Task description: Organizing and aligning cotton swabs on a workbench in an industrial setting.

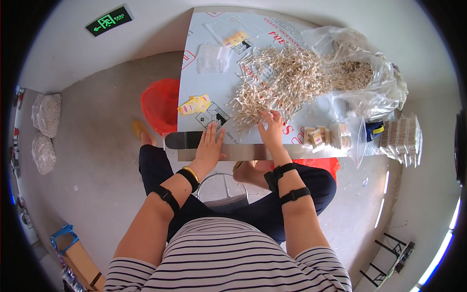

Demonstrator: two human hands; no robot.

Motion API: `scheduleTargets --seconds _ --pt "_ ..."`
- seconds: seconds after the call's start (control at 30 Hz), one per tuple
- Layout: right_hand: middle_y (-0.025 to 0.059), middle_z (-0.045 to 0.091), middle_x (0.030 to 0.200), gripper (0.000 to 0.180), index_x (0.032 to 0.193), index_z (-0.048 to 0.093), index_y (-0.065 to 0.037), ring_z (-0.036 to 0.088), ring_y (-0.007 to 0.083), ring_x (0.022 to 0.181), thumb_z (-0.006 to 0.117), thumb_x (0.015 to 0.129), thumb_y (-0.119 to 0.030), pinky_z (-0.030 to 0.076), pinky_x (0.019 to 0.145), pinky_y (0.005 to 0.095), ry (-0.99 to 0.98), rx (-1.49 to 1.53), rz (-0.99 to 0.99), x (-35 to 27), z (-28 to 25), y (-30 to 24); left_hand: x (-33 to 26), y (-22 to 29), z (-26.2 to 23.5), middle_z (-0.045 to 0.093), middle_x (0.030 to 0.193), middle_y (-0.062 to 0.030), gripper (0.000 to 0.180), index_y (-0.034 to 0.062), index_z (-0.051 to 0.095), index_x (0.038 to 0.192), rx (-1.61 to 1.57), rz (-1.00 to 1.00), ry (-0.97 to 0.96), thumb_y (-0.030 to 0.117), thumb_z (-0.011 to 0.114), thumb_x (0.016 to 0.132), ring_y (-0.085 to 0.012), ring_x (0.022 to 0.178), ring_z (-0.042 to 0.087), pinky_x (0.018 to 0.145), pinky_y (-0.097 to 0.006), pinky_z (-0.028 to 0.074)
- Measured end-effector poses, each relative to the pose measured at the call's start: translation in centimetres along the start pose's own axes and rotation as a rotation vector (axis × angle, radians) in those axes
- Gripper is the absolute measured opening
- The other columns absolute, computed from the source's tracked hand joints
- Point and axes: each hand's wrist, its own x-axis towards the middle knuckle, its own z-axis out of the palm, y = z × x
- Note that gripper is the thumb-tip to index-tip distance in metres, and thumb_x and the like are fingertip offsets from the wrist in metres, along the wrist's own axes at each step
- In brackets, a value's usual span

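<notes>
A big heap of thin wooden sticks [282, 80] lies spread over the middle of the table [219, 87]. My right hand [270, 129] rests at the heap's near edge, its fingers curled onto a few sticks. My left hand [210, 143] lies flat, palm down, on the table's near edge beside the heap, fingers apart and holding nothing. Small yellow packets [194, 104] lie just left of my left hand. Bundled, packed sticks [325, 136] sit to the right of my right hand.
A clear plastic bag [362, 78] with more sticks sits at the table's far right. Stacks of filled packets [401, 136] stand at the right edge. Empty clear bags [213, 58] lie far left. A red bin [160, 104] stands on the floor left of the table.
</notes>
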Motion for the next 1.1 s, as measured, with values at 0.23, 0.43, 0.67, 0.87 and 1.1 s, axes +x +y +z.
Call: scheduleTargets --seconds 0.23,0.43,0.67,0.87,1.1 --pt "0.0134 0.052 0.140 0.049 0.131 0.068 -0.020 0.051 0.0379 0.124 0.075 0.082 -0.019 0.044 0.106 0.0515 -0.106 -0.107 -0.119 -0.3 -0.2 -2.6 -0.2 -0.3 -0.1 0.015 0.169 -0.0320 0.113 0.0042 0.025 0.164 -0.006 -0.010 -0.010 0.051 0.083 0.079 -0.0435 0.158 0.018 0.127 -0.050 0.023" --pt "0.0101 0.053 0.141 0.043 0.126 0.071 -0.022 0.049 0.0358 0.129 0.075 0.083 -0.024 0.043 0.107 0.0503 -0.111 -0.200 -0.130 2.4 1.3 -3.5 -0.1 0.0 -0.7 0.015 0.168 -0.0331 0.111 0.0021 0.024 0.164 -0.026 0.018 0.005 0.050 0.081 0.081 -0.0441 0.158 0.018 0.127 -0.049 0.024" --pt "0.0088 0.055 0.139 0.034 0.118 0.075 -0.021 0.051 0.0376 0.128 0.074 0.085 -0.027 0.042 0.107 0.0525 -0.231 -0.147 -0.073 1.6 0.9 -4.0 -0.4 -0.3 -0.5 0.016 0.168 -0.0336 0.110 0.0011 0.024 0.163 -0.034 0.031 0.029 0.049 0.081 0.081 -0.0445 0.158 0.018 0.126 -0.050 0.025" --pt "0.0107 0.063 0.126 0.026 0.112 0.076 -0.017 0.059 0.0375 0.117 0.074 0.087 -0.025 0.049 0.099 0.0501 -0.158 0.033 -0.110 1.0 -1.4 -1.2 -0.4 -0.2 -0.7 0.017 0.168 -0.0333 0.111 0.0022 0.026 0.163 -0.046 0.026 0.041 0.049 0.082 0.079 -0.0441 0.157 0.020 0.126 -0.050 0.026" --pt "0.0137 0.067 0.109 0.016 0.100 0.077 -0.013 0.062 0.0370 0.108 0.073 0.087 -0.021 0.051 0.094 0.0482 -0.266 0.082 0.045 -1.2 -2.9 2.7 0.3 0.3 -3.1 0.029 0.162 -0.0308 0.100 0.0019 0.035 0.157 -0.063 0.009 -0.007 0.044 0.084 0.080 -0.0434 0.152 0.030 0.122 -0.050 0.030"
